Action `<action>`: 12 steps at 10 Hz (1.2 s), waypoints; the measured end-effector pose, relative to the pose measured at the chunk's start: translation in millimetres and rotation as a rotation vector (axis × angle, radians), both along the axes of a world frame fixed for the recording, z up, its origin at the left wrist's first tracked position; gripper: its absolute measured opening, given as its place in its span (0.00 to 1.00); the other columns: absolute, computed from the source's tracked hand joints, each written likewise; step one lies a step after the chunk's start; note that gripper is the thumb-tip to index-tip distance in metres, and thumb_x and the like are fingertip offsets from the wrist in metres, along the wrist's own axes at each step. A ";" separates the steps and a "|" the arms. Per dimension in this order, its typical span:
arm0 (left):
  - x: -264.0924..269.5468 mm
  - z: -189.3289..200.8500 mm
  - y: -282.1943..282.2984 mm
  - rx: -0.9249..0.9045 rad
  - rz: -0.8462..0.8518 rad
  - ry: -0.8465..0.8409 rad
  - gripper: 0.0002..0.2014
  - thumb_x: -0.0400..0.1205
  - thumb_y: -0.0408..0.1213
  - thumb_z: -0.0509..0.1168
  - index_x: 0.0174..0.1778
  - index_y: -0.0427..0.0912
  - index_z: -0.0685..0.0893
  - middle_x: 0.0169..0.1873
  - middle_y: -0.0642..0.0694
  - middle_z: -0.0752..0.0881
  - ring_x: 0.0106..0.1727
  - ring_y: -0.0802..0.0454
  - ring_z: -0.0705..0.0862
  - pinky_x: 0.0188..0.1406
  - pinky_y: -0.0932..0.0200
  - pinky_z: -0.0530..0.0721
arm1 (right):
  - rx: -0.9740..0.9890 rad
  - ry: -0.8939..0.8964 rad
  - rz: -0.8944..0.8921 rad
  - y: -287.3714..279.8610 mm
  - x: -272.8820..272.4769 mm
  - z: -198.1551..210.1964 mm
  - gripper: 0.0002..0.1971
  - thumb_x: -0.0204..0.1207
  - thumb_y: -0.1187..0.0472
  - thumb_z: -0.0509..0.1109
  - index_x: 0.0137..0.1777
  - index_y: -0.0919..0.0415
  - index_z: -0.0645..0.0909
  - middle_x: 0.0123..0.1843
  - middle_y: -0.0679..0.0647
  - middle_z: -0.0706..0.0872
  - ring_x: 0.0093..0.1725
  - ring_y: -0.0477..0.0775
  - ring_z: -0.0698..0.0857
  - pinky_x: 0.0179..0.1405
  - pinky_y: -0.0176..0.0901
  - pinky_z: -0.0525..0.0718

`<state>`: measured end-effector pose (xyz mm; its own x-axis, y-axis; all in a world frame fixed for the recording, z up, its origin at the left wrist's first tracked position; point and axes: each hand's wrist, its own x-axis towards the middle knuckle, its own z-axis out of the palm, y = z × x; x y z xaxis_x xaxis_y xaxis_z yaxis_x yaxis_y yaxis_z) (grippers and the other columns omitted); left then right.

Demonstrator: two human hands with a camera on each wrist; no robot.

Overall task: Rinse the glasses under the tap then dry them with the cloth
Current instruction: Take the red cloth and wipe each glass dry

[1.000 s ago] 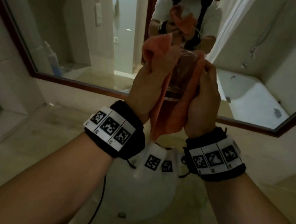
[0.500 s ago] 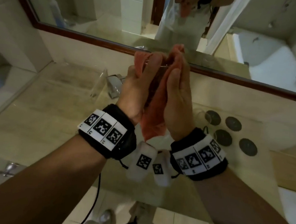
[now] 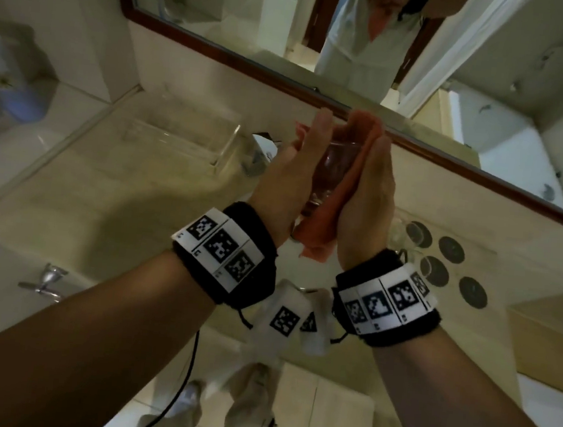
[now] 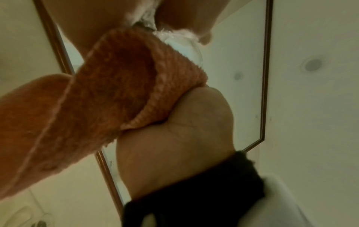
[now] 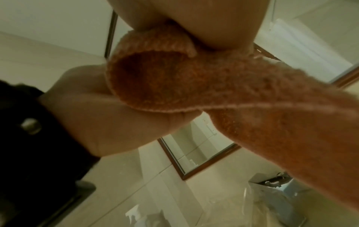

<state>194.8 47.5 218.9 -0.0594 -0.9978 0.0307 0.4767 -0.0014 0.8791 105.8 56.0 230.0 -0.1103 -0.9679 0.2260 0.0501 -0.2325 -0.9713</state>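
The glass [image 3: 335,165] is held upright above the counter [image 3: 109,196], wrapped in the orange cloth [image 3: 323,231]. It is pressed between the left hand [image 3: 293,169] and right hand [image 3: 368,190], fingers straight. Being fragile, probably slippery, it is best supported through the cloth at its sides.

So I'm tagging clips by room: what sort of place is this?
Likely a hotel-style bathroom: a framed mirror above a stone counter, with a bathtub reflected in it.

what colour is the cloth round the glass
Orange cloth, clearest in the left wrist view.
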 end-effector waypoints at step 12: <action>68.0 20.6 -32.5 -0.022 -0.002 -0.094 0.28 0.79 0.59 0.68 0.52 0.32 0.89 0.48 0.34 0.92 0.53 0.37 0.91 0.61 0.41 0.87 | 0.104 -0.125 -0.126 -42.2 47.3 21.5 0.23 0.87 0.43 0.57 0.63 0.55 0.89 0.61 0.60 0.91 0.62 0.64 0.89 0.68 0.70 0.83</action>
